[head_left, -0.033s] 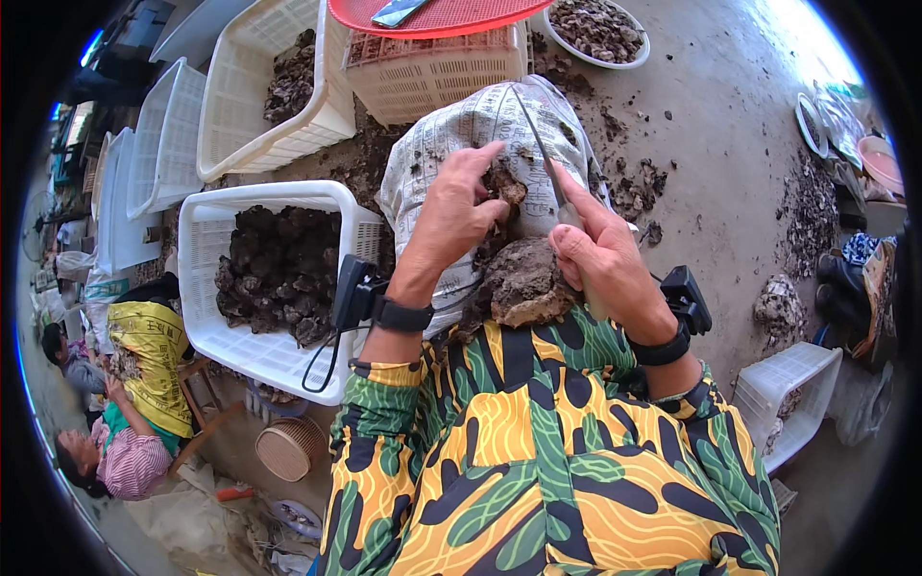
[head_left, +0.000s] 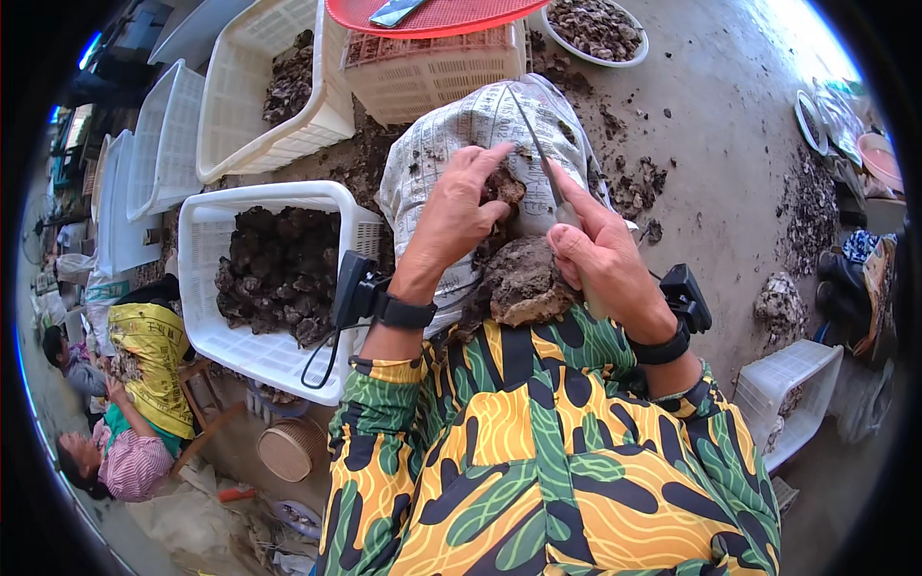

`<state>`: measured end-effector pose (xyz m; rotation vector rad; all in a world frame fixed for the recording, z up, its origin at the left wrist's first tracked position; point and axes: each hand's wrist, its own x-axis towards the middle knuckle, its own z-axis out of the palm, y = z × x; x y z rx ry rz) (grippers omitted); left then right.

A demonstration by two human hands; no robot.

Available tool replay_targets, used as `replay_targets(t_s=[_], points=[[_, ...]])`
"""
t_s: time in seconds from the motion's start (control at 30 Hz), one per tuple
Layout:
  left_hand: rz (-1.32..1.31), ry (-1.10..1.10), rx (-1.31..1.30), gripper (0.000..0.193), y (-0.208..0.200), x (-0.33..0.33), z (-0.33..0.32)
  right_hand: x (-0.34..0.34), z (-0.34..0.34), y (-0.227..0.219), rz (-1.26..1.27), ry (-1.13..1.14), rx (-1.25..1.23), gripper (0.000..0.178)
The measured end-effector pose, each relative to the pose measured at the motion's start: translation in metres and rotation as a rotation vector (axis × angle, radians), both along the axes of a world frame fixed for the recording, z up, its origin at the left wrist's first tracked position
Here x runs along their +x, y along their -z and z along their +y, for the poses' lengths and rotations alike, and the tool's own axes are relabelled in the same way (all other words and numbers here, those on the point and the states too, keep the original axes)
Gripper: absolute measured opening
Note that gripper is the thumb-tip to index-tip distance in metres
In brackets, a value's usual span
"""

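Note:
My left hand (head_left: 449, 216) grips a small brown crusty piece (head_left: 504, 189) between thumb and fingers, the index finger stretched out toward the knife. In my right hand (head_left: 607, 252) is a knife (head_left: 540, 139), its long narrow blade pointing away from me. The blade passes just right of the left fingertips; whether it touches the piece I cannot tell. A larger dark brown, earthy lump (head_left: 526, 280) with a paler underside rests on my lap, below the left hand and beside the knife handle. A white woven sack (head_left: 423, 163) with dark crumbs lies spread under both hands.
At my left stands a white crate (head_left: 269, 360) heaped with dark lumps (head_left: 279, 274). Beyond are more crates (head_left: 317, 115) and a red tray (head_left: 451, 17). A white basin (head_left: 634, 60) of brown pieces stands far right. Another person (head_left: 134, 461) sits at left.
My left index finger has shifted slightly to the right, toward the blade. The knife's tip has tilted a touch left. The rest looks the same.

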<state>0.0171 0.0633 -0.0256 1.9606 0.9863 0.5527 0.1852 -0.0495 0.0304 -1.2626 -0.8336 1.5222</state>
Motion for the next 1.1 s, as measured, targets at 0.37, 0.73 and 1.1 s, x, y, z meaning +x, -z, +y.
replay_targets(t_s=[0.37,0.73,1.1], points=[[-0.085,-0.231,-0.240,0.021,-0.015,-0.019,0.009,0.003,0.008,0.000,-0.056,0.000,0.025,0.063],[-0.633,-0.339,-0.673,0.019,-0.048,-0.029,-0.035,-0.014,0.024,-0.009,-0.283,0.132,0.229,0.076],[-0.433,-0.184,-0.649,0.025,-0.060,-0.025,-0.049,-0.011,0.026,-0.008,-0.426,0.069,0.361,0.075]])
